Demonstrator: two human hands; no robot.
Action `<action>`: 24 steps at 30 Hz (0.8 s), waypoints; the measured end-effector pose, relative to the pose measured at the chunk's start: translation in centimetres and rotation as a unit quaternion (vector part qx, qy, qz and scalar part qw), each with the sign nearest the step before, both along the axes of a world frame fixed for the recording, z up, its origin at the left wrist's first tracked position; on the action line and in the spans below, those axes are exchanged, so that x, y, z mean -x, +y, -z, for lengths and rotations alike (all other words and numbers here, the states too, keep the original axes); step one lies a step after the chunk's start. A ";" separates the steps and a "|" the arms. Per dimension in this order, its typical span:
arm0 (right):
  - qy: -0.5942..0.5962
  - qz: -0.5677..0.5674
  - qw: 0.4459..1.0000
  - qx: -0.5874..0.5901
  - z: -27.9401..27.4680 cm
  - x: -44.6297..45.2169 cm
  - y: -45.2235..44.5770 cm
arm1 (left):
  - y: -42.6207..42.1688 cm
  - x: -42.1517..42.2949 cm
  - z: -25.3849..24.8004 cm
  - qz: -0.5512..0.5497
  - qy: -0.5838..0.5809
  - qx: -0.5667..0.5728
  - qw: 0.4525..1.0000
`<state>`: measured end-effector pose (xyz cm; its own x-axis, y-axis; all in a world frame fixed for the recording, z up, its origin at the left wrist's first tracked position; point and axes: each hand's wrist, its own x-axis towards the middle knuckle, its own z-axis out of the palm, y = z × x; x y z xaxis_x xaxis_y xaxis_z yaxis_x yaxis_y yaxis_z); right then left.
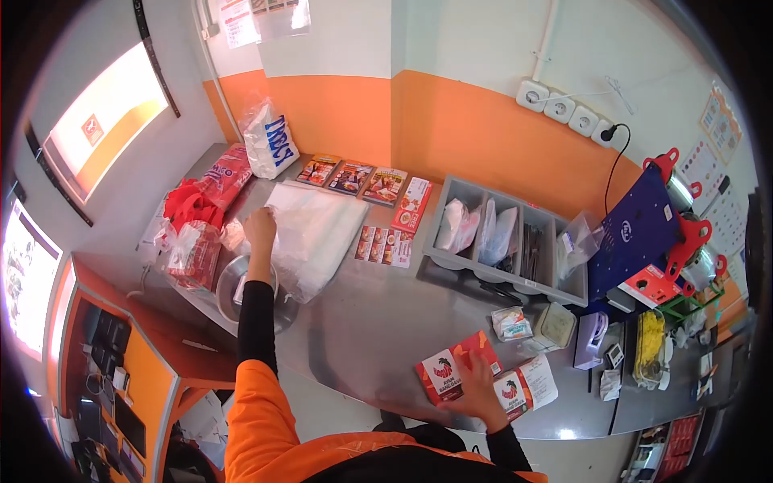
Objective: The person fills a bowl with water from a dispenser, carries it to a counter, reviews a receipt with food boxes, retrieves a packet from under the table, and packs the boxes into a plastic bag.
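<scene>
My left hand (259, 227) reaches to the left edge of a stack of clear plastic bags (322, 221), its fingers pinched on the thin plastic. Just below that wrist is a round metal bowl (228, 291), partly hidden by my sleeve. My right hand (478, 393) spans the right side of a red and white food box (439, 374) with a chicken logo, thumb at the near edge and fingers toward the far edge. Partly under the same hand, a second red and white box (512, 393) lies beside it, with a white flap (541, 378) to its right.
A grey divided bin (431, 256) with bags and utensils stands against the wall. Menu cards (350, 177) and a red flyer (412, 203) lie at the back. Red bags (193, 205) and a white bag (270, 141) fill the left corner. A wrapped packet (511, 324) and clear tub (555, 325) sit right.
</scene>
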<state>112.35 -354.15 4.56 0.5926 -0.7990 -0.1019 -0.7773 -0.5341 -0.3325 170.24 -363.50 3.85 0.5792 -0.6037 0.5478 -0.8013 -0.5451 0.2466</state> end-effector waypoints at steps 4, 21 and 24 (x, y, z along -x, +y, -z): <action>0.061 0.005 0.995 0.076 4.1 -0.6 1.2 | 1.1 0.8 -7.1 0.111 0.020 0.097 0.989; -0.425 0.001 0.875 -0.233 -4.1 -6.2 1.9 | 18.5 36.2 -2.4 0.286 0.656 0.075 0.695; -0.303 0.017 0.936 -0.180 -1.3 -4.7 2.7 | 20.1 39.3 0.2 0.197 0.694 0.122 0.682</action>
